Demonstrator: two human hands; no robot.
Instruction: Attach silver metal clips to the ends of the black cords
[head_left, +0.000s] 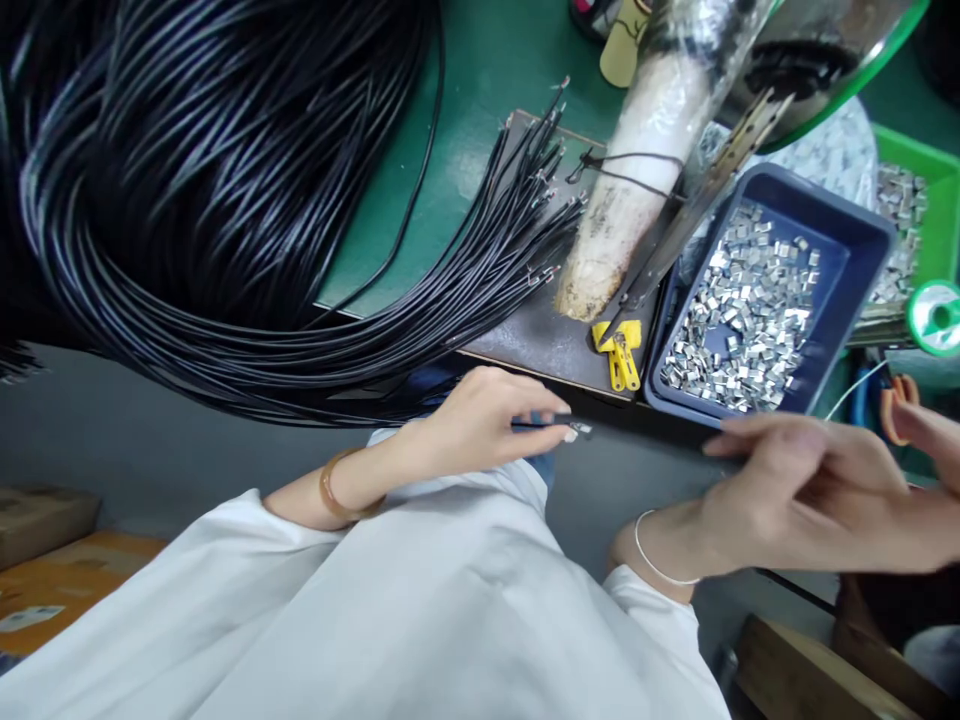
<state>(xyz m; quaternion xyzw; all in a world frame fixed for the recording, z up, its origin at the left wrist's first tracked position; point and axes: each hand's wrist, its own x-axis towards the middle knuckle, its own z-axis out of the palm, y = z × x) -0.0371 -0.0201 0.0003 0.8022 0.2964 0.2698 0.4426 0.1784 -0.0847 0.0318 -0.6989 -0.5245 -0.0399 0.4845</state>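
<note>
Near the table's front edge, my left hand pinches a black cable between thumb and fingers, its end with a small metallic piece pointing right. My right hand is in front of a dark blue tray of small silver metal clips; its fingers are spread and somewhat blurred, and nothing shows in them. A thick bundle of black cables curves across the table, its stripped ends lying on a dark board beyond my left hand.
A yellow clip tool lies left of the blue tray, below a plastic-wrapped white roll and a metal bar. A green tray with more metal pieces, a green-rimmed spool and orange-handled pliers are at the right.
</note>
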